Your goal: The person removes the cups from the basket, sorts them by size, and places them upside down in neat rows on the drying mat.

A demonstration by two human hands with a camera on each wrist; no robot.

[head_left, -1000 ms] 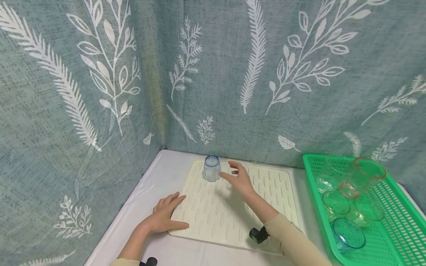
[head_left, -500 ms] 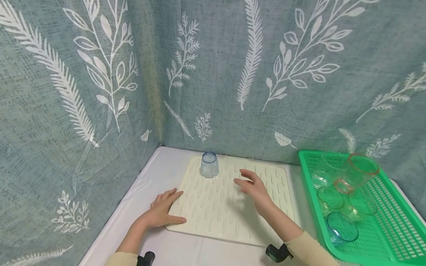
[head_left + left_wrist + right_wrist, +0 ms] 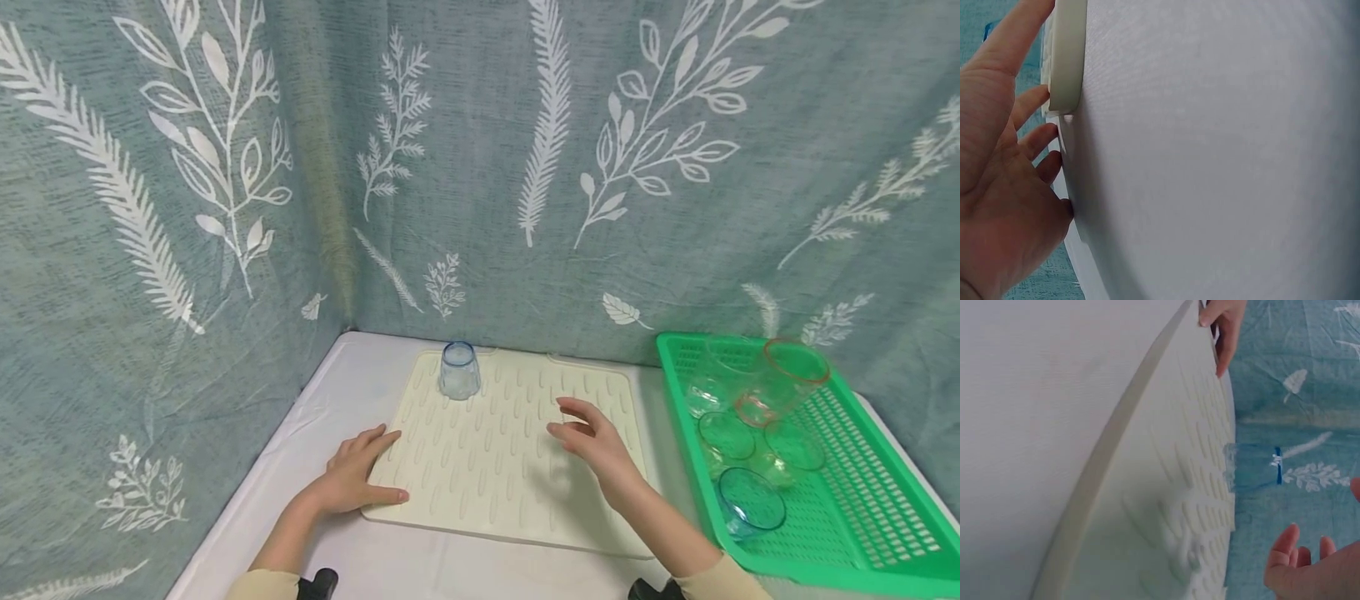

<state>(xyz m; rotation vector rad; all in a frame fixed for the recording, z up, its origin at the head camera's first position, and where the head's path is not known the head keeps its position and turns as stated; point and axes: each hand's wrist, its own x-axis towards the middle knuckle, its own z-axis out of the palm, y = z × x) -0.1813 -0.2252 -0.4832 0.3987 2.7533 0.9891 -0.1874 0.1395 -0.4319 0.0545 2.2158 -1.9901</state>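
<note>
A cream draining mat (image 3: 480, 467) with raised oval ridges lies on the white table. Near its back left corner stands a clear glass (image 3: 459, 372) with a blue rim, upright. My left hand (image 3: 348, 475) rests at the mat's left front corner, thumb and forefinger over its edge, fingers spread. Above the right part of the mat my right hand (image 3: 600, 446) hovers with fingers loosely bent and nothing between them. The right wrist view shows the same blue-rimmed glass (image 3: 1254, 467) beyond the right hand (image 3: 1316, 569). In the left wrist view the left hand (image 3: 1010, 150) touches the mat's edge (image 3: 1067, 62).
A green plastic basket (image 3: 885, 467) stands to the right of the mat. In it are several glasses, among them a red-rimmed glass (image 3: 787, 375) and a blue glass (image 3: 750, 504). A leaf-patterned curtain (image 3: 480, 167) hangs behind and at the left.
My right hand has left the blue-rimmed glass and moved right and toward me over the mat. The glass stays standing. My left hand stays at the mat's corner; the view has shifted slightly right.
</note>
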